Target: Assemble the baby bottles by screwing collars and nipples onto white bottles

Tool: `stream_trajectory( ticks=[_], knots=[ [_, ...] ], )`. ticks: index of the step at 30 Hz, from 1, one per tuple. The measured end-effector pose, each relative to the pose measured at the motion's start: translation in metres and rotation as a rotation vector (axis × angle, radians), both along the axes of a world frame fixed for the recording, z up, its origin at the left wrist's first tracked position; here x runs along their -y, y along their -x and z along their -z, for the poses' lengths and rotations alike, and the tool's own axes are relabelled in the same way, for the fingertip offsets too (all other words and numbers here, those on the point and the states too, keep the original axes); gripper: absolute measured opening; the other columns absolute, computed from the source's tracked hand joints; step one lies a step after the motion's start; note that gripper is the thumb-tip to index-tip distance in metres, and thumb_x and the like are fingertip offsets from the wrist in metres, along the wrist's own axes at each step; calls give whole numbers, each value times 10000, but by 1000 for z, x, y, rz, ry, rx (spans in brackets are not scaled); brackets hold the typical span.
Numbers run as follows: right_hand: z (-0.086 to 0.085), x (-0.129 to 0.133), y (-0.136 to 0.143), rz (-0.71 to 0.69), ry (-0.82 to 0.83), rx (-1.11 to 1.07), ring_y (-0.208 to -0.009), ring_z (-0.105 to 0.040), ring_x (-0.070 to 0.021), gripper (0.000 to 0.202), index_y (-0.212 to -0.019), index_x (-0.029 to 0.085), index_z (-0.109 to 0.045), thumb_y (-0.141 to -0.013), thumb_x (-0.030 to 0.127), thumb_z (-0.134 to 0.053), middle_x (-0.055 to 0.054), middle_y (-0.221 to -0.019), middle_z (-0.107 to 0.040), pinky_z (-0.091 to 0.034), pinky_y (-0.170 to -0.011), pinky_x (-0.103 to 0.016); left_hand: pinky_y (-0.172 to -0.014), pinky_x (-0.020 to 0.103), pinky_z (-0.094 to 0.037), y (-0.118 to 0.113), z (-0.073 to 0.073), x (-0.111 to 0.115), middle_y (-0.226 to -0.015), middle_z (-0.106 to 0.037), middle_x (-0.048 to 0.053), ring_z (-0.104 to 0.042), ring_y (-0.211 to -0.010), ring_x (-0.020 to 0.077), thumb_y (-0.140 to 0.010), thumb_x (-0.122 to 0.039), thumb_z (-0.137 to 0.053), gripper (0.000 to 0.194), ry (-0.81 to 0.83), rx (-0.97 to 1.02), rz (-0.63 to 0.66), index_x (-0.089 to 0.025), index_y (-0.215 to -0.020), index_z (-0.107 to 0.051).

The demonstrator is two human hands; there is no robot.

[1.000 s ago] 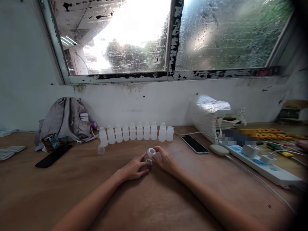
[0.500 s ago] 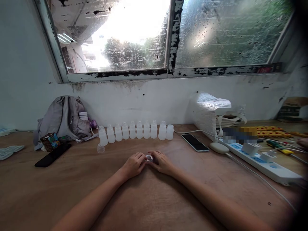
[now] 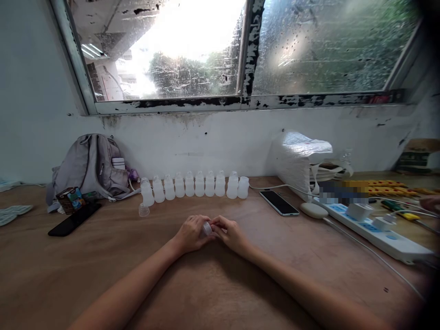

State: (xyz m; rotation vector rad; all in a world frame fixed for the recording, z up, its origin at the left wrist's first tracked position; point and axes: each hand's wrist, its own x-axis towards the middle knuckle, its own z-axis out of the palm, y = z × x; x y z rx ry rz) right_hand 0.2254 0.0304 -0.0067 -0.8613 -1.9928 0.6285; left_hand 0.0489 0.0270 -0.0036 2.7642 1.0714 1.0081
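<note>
Near the middle of the wooden table, my left hand (image 3: pixel 193 234) is closed around a small clear ribbed bottle cap (image 3: pixel 206 228), tilted on its side. The fingertips of my right hand (image 3: pixel 229 234) are pinched at the cap's right edge, and fingers hide part of it. Behind my hands stands a row of several frosted white baby bottles (image 3: pixel 200 185), most topped with clear domed caps. The rightmost bottle (image 3: pixel 243 188) has an open neck with no dome. Another clear domed cap (image 3: pixel 144 210) lies in front of the left end of the row.
Left are a grey backpack (image 3: pixel 91 167), a small box (image 3: pixel 70 200) and a black phone (image 3: pixel 74 220). Right are another phone (image 3: pixel 279 203), a round beige charger (image 3: pixel 313 210), a power strip (image 3: pixel 374 231) with cables, and a white bag (image 3: pixel 295 165). Another person's hand (image 3: pixel 430 203) shows far right.
The cap has turned from facing up to lying tilted on its side, nearer my left palm. My right fingers have bent and drawn in to its edge. The bottles stay put.
</note>
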Motion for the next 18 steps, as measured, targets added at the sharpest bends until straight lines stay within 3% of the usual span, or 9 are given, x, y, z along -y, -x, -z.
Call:
stream_trajectory(
  ticks=[3, 9, 13, 18],
  knots=[
    [-1, 1, 0, -17, 44, -24, -656, -580, -131, 142, -832, 167, -557, -799, 280, -477, -27, -718, -627, -453, -596, -228, -819, 349, -416, 0, -1, 1, -1009, -525, 81, -516, -922, 205, -776, -394, -500, 362, -7, 18, 23, -183, -1067, -458],
    [-3, -8, -9, 39, 66, 160, -626, -567, -133, 174, -794, 168, -605, -805, 261, -457, -37, -708, -647, -427, -588, -231, -816, 294, -435, 1, -4, 3, -1029, -490, 74, -509, -930, 179, -792, -307, -490, 375, 106, 77, 42, -205, -1149, -437],
    [-4, -8, -12, 69, 14, 310, -583, -543, -133, 191, -743, 175, -551, -829, 248, -397, -32, -672, -621, -386, -547, -226, -834, 303, -433, 2, -6, 3, -1052, -500, 71, -507, -953, 183, -776, -292, -522, 401, 166, 122, 74, -206, -1157, -432],
    [-9, -2, -14, 46, -24, 446, -595, -528, -143, 183, -819, 201, -475, -870, 271, -314, -22, -682, -581, -360, -563, -232, -850, 295, -431, 2, -3, 0, -1026, -502, 60, -509, -946, 172, -715, -277, -600, 411, 170, 180, 122, -196, -1099, -477]
  ],
)
